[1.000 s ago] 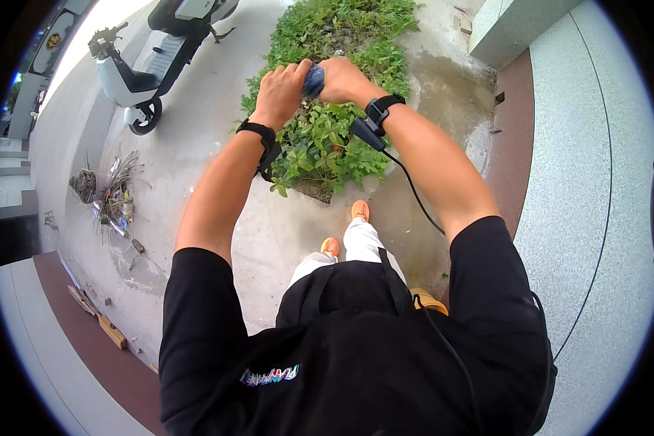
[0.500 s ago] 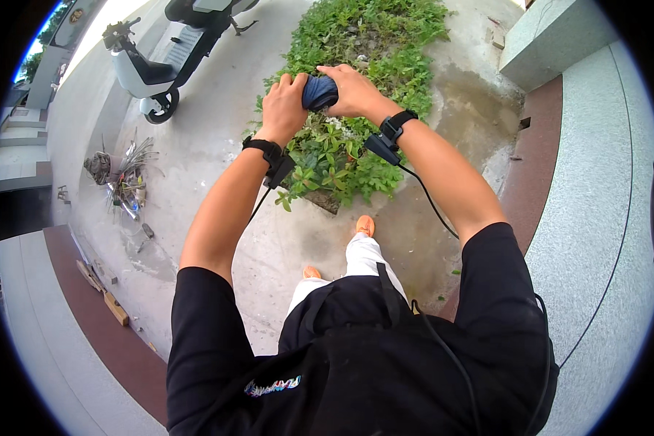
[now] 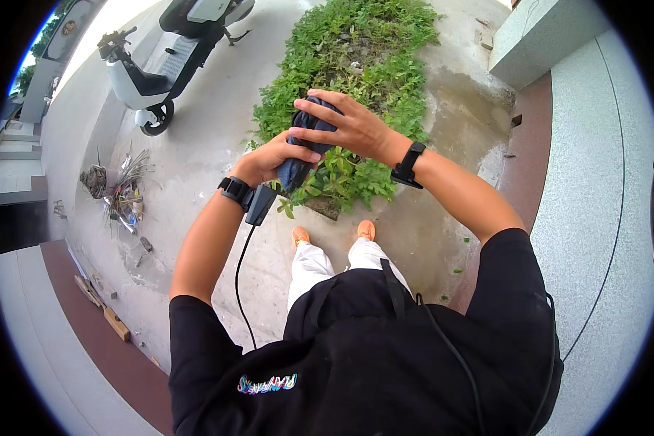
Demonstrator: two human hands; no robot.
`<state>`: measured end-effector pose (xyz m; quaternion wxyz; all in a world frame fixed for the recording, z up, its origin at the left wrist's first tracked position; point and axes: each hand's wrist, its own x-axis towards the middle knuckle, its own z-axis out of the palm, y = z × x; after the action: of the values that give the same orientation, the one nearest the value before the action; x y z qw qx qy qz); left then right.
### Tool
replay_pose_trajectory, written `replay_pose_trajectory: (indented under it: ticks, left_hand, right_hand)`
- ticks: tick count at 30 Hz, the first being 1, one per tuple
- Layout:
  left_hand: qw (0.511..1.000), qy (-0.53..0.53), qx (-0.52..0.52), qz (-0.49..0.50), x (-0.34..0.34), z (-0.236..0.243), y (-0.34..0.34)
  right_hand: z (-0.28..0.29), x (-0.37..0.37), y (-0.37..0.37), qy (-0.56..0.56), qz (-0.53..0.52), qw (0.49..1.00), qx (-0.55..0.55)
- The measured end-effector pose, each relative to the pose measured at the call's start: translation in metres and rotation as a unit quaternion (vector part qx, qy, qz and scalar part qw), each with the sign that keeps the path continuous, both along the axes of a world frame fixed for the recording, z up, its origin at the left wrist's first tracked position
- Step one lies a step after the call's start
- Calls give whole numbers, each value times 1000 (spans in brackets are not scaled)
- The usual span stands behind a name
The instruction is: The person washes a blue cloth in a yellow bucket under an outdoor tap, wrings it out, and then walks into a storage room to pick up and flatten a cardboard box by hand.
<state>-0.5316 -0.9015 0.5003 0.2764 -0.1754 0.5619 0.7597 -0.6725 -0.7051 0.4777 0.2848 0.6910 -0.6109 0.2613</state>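
Both hands are on a bundled dark-blue and black item (image 3: 291, 174), perhaps cloth, held upright at a slant over the plants. My left hand (image 3: 276, 155) grips its lower part from the left, with the thumb across it. My right hand (image 3: 352, 127) wraps its fingers over the upper part from the right. Each wrist wears a black strapped device, the left one (image 3: 260, 204) with a cable hanging down. A strip of leafy green plants (image 3: 360, 62) lies behind and below the item. My orange shoes (image 3: 366, 229) stand at the near end of this bed.
A white-and-black scooter (image 3: 139, 83) is parked at upper left. A pile of sticks and scraps (image 3: 116, 182) lies on the concrete (image 3: 211, 109) at left, with wooden pieces (image 3: 112, 320) lower down. A speckled wall (image 3: 581, 203) and block (image 3: 530, 40) run along the right.
The item has turned from level to a steep slant. My left hand has moved down beneath it and my right hand up and left over it. My feet now stand side by side.
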Motion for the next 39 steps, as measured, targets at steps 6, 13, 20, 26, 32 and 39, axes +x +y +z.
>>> replay_pose_trajectory:
  ticks: [6, 13, 20, 26, 32, 39]
  left_hand:
    - [997, 38, 14, -63, 16, 13, -28]
    - [968, 151, -148, -133, 5, 18, -65]
    - [842, 254, -465, -105, -17, -30, -108]
    - [735, 257, -624, -71, -47, -31, -108]
    - [643, 308, -697, -72, -89, -50, -96]
    - [644, 345, -681, -55, -104, -69, -77]
  right_hand:
    - [17, 16, -28, 55, -32, 998, -6]
    - [17, 27, -73, 105, -111, 988, 4]
    - [-7, 27, -122, -4, -192, 967, 166]
    - [-4, 5, -149, -102, -271, 921, 263]
    - [-2, -41, -156, -222, -320, 842, 373]
    - [-14, -70, -146, -222, -337, 790, 462]
